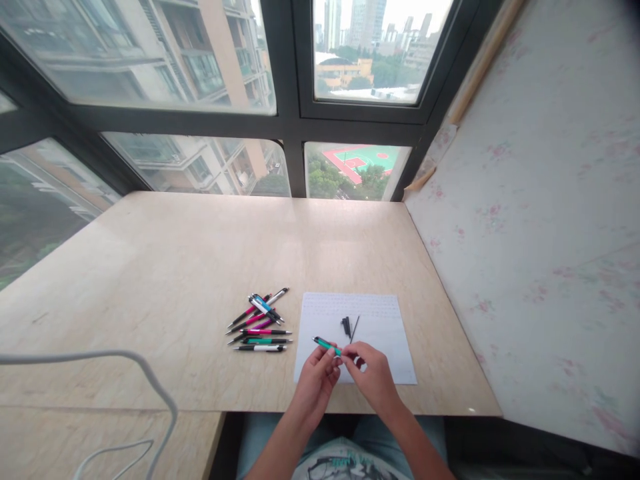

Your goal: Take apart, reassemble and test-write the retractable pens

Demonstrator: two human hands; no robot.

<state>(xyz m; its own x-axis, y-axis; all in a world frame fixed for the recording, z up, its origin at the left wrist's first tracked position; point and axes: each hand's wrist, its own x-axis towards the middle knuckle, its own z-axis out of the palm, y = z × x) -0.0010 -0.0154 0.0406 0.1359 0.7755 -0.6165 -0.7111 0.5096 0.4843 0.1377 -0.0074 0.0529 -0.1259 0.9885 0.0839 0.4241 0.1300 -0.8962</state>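
My left hand (319, 378) is closed around a teal pen (326, 345), its tip pointing up and left over a white sheet of paper (380, 319). My right hand (371, 375) pinches the pen's other end, fingers pressed together. On the paper just beyond my hands lie a small black pen part (346, 325) and a thin dark refill (355, 329). A pile of several pens (260, 323), pink, teal, blue and white, lies on the table to the left of the paper.
The beige stone table (175, 267) fills a window corner. Dark-framed windows (290, 127) run along its far edge and a flowered wall (540, 220) closes the right side. A white cable (125, 360) loops at the lower left. My lap shows below the table's near edge.
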